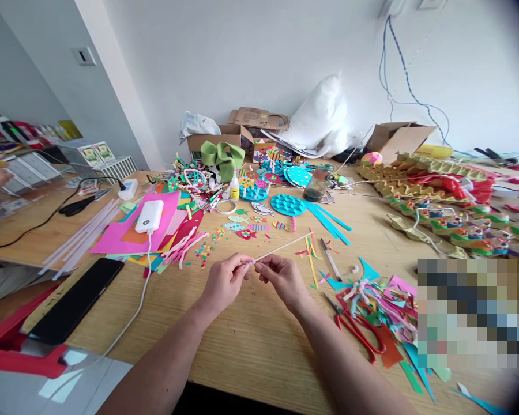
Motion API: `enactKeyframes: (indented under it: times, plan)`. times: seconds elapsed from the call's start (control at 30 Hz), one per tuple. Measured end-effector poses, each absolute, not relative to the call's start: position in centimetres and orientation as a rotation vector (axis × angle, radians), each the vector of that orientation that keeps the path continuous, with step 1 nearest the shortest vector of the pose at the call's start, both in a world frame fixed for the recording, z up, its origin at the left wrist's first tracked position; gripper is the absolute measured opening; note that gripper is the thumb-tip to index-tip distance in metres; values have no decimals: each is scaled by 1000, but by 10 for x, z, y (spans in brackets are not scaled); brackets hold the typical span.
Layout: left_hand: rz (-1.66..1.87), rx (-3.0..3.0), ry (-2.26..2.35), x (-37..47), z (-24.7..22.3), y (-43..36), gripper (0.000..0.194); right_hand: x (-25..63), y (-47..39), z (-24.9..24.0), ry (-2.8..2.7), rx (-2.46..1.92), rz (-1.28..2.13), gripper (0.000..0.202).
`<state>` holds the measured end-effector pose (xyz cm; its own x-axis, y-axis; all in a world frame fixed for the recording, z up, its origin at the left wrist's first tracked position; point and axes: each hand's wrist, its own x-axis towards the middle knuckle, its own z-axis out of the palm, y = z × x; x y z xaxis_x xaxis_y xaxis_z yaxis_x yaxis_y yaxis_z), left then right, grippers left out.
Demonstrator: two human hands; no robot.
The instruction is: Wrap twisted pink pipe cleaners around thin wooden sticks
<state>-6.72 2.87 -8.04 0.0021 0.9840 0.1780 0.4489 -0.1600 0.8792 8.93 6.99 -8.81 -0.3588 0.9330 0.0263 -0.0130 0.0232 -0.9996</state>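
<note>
My left hand (pixel 222 279) and my right hand (pixel 283 279) meet over the middle of the table, fingertips pinched close together. Between them is a thin pale wooden stick (pixel 285 245), slanting up to the right past my right fingers. A small pale pink bit shows at its lower end, in my left fingertips; its kind is hard to make out. Beyond the hands lie colourful paper fish (pixel 246 234) and small confetti pieces (pixel 205 251). Thin yellow paper strips (pixel 311 262) and a pen (pixel 331 259) lie right of the stick.
Red-handled scissors (pixel 361 331) lie among paper scraps at right. At left are a black phone (pixel 75 300), a white power bank (pixel 149 216) with its cable, and coloured paper (pixel 108 239). A glue bottle (pixel 234 187), blue discs (pixel 288 204) and a glass jar (pixel 319 183) stand farther back.
</note>
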Motion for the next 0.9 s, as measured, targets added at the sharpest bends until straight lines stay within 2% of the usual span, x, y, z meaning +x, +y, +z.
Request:
enactKeyframes:
  times: [0.37, 0.67, 0.77, 0.9]
  plan:
    - [1074, 1052, 1202, -68, -76, 33, 31, 88, 68, -88, -1519, -990, 1392, 29]
    - [928, 678, 909, -81, -81, 38, 17, 89, 66, -82, -1481, -952, 1505, 28]
    - [904, 707, 898, -80, -80, 36, 18, 90, 66, -81, -1449, -949, 1540, 27]
    - [982, 1038, 1106, -71, -79, 33, 27, 91, 69, -84, -1401, -966, 1555, 27]
